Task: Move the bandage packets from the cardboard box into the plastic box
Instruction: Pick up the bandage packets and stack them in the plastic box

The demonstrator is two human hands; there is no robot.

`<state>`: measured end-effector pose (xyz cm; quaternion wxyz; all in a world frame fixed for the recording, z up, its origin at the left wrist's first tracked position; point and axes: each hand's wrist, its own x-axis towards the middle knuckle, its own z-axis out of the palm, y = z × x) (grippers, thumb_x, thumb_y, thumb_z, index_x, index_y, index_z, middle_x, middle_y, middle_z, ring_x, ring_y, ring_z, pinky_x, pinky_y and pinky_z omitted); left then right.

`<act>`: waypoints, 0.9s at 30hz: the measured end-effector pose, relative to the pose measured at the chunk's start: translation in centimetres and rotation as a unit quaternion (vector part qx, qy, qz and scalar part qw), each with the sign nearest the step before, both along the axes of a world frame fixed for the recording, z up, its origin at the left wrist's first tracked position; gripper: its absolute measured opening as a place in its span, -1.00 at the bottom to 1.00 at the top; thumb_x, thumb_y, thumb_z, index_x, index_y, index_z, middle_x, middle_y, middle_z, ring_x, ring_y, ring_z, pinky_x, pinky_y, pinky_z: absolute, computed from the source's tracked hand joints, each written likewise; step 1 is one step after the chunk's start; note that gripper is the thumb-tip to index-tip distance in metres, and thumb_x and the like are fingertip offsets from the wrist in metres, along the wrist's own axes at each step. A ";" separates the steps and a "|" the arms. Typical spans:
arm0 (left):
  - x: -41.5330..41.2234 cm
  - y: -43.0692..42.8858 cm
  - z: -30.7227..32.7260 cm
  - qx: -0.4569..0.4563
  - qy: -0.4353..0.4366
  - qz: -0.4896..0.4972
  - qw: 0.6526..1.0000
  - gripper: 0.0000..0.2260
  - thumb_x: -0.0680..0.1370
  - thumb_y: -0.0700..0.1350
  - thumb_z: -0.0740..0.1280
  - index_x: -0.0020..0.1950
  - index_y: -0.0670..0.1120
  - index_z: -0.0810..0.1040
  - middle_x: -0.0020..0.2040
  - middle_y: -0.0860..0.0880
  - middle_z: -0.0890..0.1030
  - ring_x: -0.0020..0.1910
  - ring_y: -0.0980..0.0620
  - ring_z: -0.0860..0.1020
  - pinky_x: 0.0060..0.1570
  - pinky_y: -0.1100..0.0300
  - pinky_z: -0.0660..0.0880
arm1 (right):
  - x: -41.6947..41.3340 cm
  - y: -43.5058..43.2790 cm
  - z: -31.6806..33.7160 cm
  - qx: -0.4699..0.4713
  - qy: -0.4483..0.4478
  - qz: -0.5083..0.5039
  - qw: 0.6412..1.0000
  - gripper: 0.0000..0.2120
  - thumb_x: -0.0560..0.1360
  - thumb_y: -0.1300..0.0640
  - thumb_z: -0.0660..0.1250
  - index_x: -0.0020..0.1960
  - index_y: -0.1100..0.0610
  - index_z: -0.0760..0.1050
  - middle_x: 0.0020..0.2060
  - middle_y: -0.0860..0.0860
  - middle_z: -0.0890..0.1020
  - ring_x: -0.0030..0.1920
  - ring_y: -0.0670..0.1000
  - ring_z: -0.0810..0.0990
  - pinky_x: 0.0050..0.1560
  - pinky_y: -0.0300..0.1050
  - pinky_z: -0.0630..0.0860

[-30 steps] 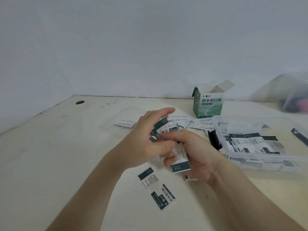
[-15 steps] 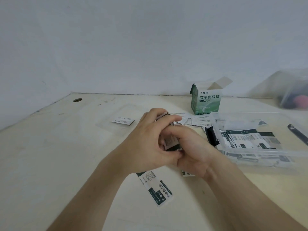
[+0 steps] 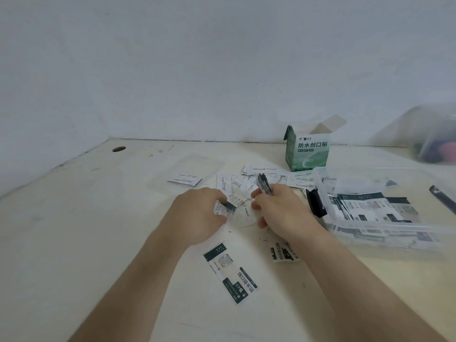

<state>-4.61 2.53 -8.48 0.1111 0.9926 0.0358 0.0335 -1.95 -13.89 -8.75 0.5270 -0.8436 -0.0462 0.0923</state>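
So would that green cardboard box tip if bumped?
Probably. The cardboard box stands upright and tall, so a high nudge may tip it. Its top is open and many packets lie outside, so it is likely light and may slide.

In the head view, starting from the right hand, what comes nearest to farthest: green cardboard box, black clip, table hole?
1. Black clip, just right, on the plastic box's end.
2. Green cardboard box, behind, upright.
3. Table hole, far back left.

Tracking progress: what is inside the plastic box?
Bandage packets lie overlapping in the plastic box, printed faces up. Any packets beneath them are covered, so the count is unclear.
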 end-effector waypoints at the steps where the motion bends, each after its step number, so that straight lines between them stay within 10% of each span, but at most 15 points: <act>1: 0.1 -0.1 -0.2 -0.011 -0.008 0.009 1.000 -0.61 0.51 0.05 0.38 0.34 0.14 0.47 0.28 0.12 0.53 0.26 0.08 0.47 0.14 0.25 0.33 | 0.0 0.1 0.0 0.025 0.019 0.008 0.999 -0.82 0.59 0.16 0.14 0.05 0.18 0.49 -0.25 0.10 0.61 -0.51 -0.15 0.52 -0.39 -0.20 0.36; 9: 2.8 -1.7 -0.4 -0.164 0.000 0.069 0.984 -0.63 0.41 0.02 0.50 0.18 0.06 0.52 0.11 0.02 0.59 0.09 -0.01 0.56 0.07 0.14 0.49 | 0.2 0.3 -0.3 0.176 0.136 0.041 0.974 -0.91 0.56 0.23 0.23 -0.02 0.06 0.43 -0.02 0.15 0.67 -0.54 -0.09 0.47 -0.54 -0.23 0.18; 13: 2.9 0.0 -0.4 -0.331 -0.009 0.108 0.937 -0.76 0.42 -0.22 0.47 -0.01 0.06 0.57 -0.16 -0.04 0.60 -0.30 0.02 0.52 -0.34 0.26 0.43 | 0.3 -0.1 -0.1 0.265 0.179 0.005 0.947 -0.87 0.56 0.28 0.25 0.09 0.14 0.46 -0.04 0.15 0.66 -0.52 -0.06 0.47 -0.60 -0.29 0.20; 27: -0.2 -1.2 2.3 -0.557 -0.066 0.040 0.827 -0.80 0.45 -0.28 0.46 0.07 -0.17 0.63 -0.15 -0.21 0.71 -0.20 -0.14 0.65 -0.05 -0.02 0.61 | -0.5 0.1 0.5 0.414 0.138 -0.009 0.900 -0.82 0.46 0.08 0.46 -0.09 0.14 0.50 -0.29 0.00 0.54 -0.42 -0.12 0.33 -0.57 -0.32 0.23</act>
